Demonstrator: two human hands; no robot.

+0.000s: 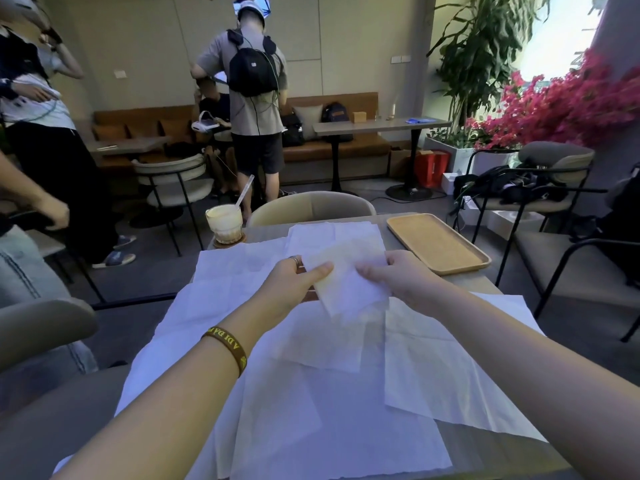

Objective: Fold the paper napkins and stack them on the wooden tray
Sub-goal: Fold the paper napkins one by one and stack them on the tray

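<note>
White paper, folded into a small thick rectangle, is the folded napkin (pixel 346 282) held up above the middle of the table (pixel 485 285). The left hand (pixel 294 282) pinches its left edge, thumb on top and fingers beneath, with a ring on one finger and a dark wristband (pixel 227 346) with yellow lettering on that forearm. The right hand (pixel 398 275) grips the napkin's right edge in the same way, thumb over the paper and fingers curled under it. Both hands are closed on the one napkin, which tilts slightly, its near corner lower than the far one.

Beneath it, unfolded napkins (pixel 311 393) lie flat and overlapping, covering most of the tabletop from the near edge to the far side; their crease lines show. One sheet (pixel 450 368) at the right lies askew, its corner reaching past the table's right edge.

At the far right of the table sits the wooden tray (pixel 438 242), long with rounded corners and a raised rim, nothing on it, well apart from the held napkin. At the far left corner a glass of pale, creamy drink (pixel 224 223) with a straw stands on a coaster, just beside the farthest sheets.

Beyond the table stand chairs, a person with a black backpack (pixel 252 69), and pink flowers (pixel 571 105) at the right.
</note>
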